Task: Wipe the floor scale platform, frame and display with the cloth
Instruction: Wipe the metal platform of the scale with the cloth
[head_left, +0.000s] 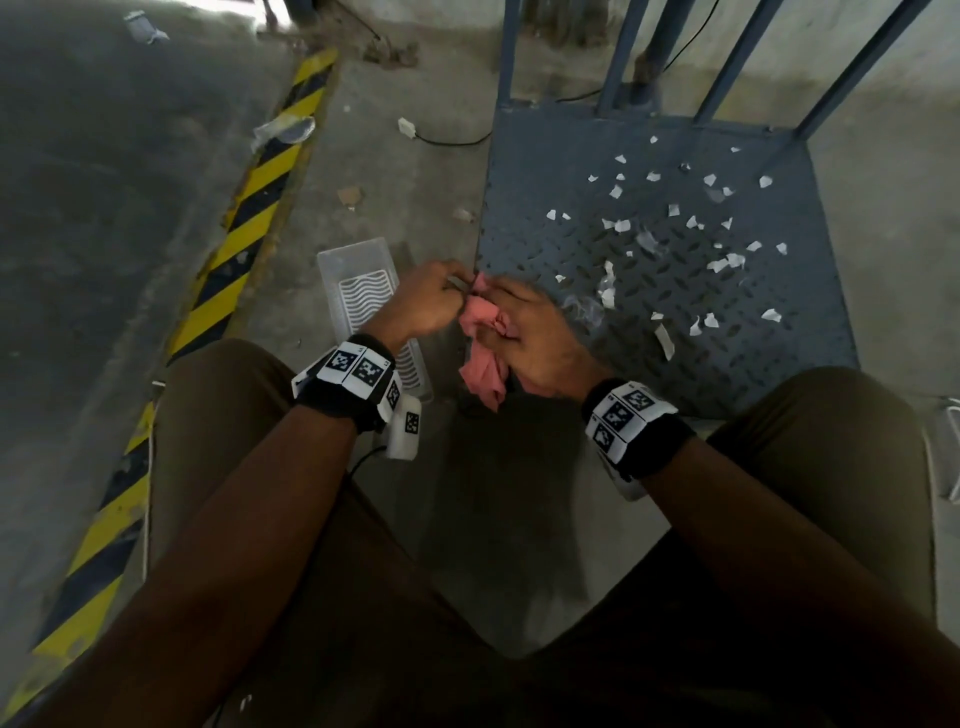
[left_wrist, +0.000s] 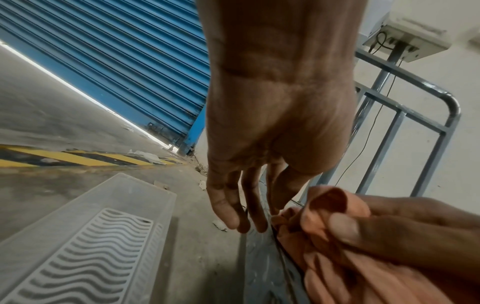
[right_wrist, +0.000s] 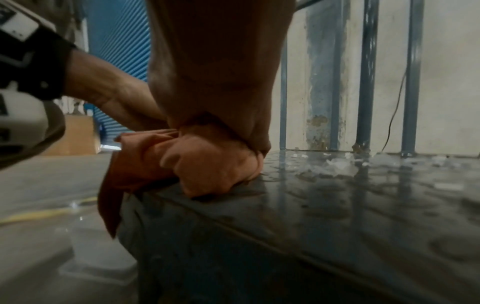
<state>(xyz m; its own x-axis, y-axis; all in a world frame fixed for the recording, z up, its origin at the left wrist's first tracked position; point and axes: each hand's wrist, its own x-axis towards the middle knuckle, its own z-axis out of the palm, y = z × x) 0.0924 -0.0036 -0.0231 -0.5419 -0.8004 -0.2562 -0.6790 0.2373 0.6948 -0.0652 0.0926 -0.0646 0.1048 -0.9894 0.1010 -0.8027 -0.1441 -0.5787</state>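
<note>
Concrete warehouse floor, blue scale platform (head_left: 649, 270) ahead-right, paper scraps (head_left: 675, 228) strewn mid-plate. Right hand (head_left: 530, 343) clenches pink cloth (head_left: 483, 338) at platform's near-left corner; left hand (head_left: 426, 301) pinches cloth's top edge. Debris lies forward-right of fingers; right hand nearer.

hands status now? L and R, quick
Left hand: fingers mostly relaxed, tips at the pink cloth; a pinch cannot be told.
Right hand: closed, gripping the bunched cloth at the scale platform corner.
</note>
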